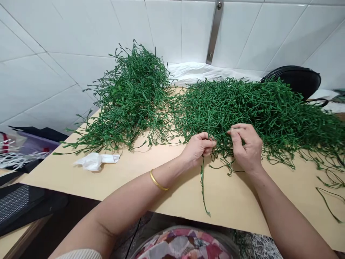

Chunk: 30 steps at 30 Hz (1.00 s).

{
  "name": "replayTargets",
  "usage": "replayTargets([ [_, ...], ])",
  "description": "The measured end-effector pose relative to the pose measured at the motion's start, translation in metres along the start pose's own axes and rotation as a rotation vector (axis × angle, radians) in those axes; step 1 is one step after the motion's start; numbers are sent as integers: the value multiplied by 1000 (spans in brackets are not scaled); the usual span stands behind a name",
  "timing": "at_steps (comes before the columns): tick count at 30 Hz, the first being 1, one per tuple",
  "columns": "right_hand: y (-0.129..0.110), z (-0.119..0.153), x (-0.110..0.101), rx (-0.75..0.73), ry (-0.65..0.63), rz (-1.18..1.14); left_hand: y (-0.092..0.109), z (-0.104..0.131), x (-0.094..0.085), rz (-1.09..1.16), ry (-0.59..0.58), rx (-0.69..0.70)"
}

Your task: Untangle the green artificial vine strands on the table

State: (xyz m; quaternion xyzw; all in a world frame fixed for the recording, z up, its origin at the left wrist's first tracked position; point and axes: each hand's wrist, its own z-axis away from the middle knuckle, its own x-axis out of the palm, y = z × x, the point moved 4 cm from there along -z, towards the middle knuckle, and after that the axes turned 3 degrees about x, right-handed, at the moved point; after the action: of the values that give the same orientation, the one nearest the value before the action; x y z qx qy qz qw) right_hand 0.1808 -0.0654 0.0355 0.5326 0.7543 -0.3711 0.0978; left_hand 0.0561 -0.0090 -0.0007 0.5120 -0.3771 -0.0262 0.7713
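Note:
My left hand point(198, 146) is closed in a pinch on a thin green artificial stem point(202, 181). Below the fingers, the stem's lower end hangs over the table toward its front edge. A little to the right, my right hand point(247, 148) has its fingers curled, thumb against index finger; whatever they grip is too small to make out. Both hands are at the front of a wide heap of tangled green stems point(215, 104). To the left rises a second, taller heap of the same stems point(132, 90).
A crumpled white tissue point(94, 162) lies on the tan tabletop point(151, 154). At the back right stands a black bag point(299, 79), near white plastic sheeting point(188, 72) along the tiled wall. Loose stems point(327, 203) lie at right. White strands point(18, 158) sit off the table's left side.

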Motion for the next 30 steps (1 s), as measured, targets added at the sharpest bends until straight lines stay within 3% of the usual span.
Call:
replayTargets([
  [3, 0, 1, -9, -10, 133, 3, -1, -1, -2, -27, 35, -2],
  [5, -4, 3, -11, -60, 149, 8, -2, -2, -3, -44, 42, 3],
  [11, -13, 7, 5, -229, -109, 30, 0, -1, -3, -42, 45, 22],
  [20, 1, 10, 18, -11, -337, -65, -3, -6, -7, 11, 0, -26],
  [30, -7, 7, 19, 6, -450, -143, -2, -4, -5, -4, 60, 20],
])
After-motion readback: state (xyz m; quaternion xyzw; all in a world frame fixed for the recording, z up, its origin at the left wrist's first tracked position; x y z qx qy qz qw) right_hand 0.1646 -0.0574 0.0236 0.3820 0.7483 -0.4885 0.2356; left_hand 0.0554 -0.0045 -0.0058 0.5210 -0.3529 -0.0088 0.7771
